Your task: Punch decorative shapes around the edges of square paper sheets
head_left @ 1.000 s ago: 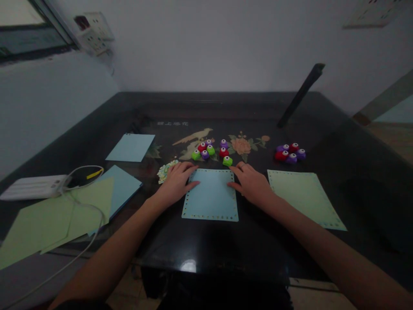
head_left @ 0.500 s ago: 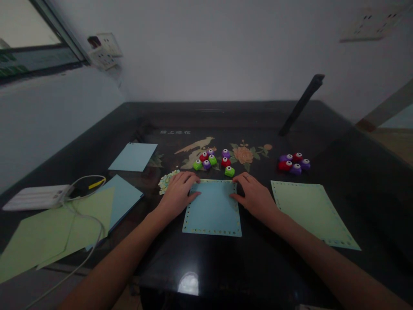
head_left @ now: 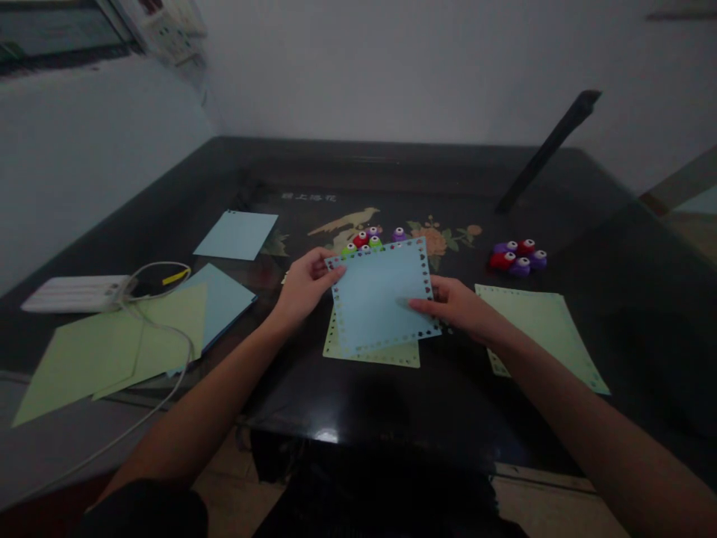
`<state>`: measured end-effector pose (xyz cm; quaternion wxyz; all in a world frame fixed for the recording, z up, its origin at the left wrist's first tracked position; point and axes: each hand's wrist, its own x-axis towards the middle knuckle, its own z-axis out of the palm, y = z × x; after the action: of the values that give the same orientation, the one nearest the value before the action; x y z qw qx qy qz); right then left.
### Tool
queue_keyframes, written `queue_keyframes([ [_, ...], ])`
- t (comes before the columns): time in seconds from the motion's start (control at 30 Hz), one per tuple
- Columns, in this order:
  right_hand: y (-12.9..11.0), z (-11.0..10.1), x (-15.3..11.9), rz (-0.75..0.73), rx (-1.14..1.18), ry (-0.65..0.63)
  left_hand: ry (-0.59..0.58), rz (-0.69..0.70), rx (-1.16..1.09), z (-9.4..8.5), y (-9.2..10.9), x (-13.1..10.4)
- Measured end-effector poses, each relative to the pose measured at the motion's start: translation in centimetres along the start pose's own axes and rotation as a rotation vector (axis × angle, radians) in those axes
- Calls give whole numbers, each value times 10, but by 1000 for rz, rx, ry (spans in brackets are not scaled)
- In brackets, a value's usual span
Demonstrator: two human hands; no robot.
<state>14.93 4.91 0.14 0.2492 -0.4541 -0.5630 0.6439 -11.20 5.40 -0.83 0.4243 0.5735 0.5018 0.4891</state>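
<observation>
- Near the front middle of the surface (head_left: 381,411), a blue sheet (head_left: 381,295) with punched edges is held askew above a punched green sheet (head_left: 403,355); whether they touch is unclear.
- The left hand (head_left: 307,288) pinches its upper left corner; the right hand (head_left: 456,308) grips its right edge, thumb on the face.
- The step looks like handling the blue sheet apart from the green; the next move likely calls for even support against creasing.

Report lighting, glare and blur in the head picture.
Head view: dim overall, with a bright glare spot near the front edge of the table; head view: thumb tip of the right hand smeared over the blue sheet, wall sockets soft.
</observation>
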Motion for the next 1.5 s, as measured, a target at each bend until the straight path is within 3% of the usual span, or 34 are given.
queue_keyframes([
  [0.07, 0, -1, -3, 34, -42, 7, 16, -1, -68, 4, 1, -1],
  [0.17, 2, -4, -4, 11, -90, 119, -37, -25, -93, 9, 0, -6],
  [0.33, 3, -9, -12, -64, -64, 314, -362, -141, 51, 15, 4, -16],
  [0.4, 3, -9, -19, -56, -28, 331, -424, -171, 65, 17, 8, -19],
  [0.63, 10, -8, -39, 72, 128, 245, -399, -134, 163, 26, 16, -27],
  [0.9, 19, -17, -47, -7, 106, 195, -428, 85, 409, 35, 35, -20],
  [1.03, 16, -25, -49, -66, 175, 256, -475, 87, 411, 44, 46, -11],
  [1.17, 17, -36, -51, -92, 264, 403, -516, 99, 286, 61, 52, 6],
  [1.27, 20, -52, -52, -154, 321, 583, -445, 82, 216, 68, 48, 27],
  [1.4, 24, -75, -50, -240, 406, 777, -183, 166, 678, 69, 30, 50],
  [1.5, 29, -82, -48, -239, 403, 810, -158, 175, 812, 75, 19, 53],
])
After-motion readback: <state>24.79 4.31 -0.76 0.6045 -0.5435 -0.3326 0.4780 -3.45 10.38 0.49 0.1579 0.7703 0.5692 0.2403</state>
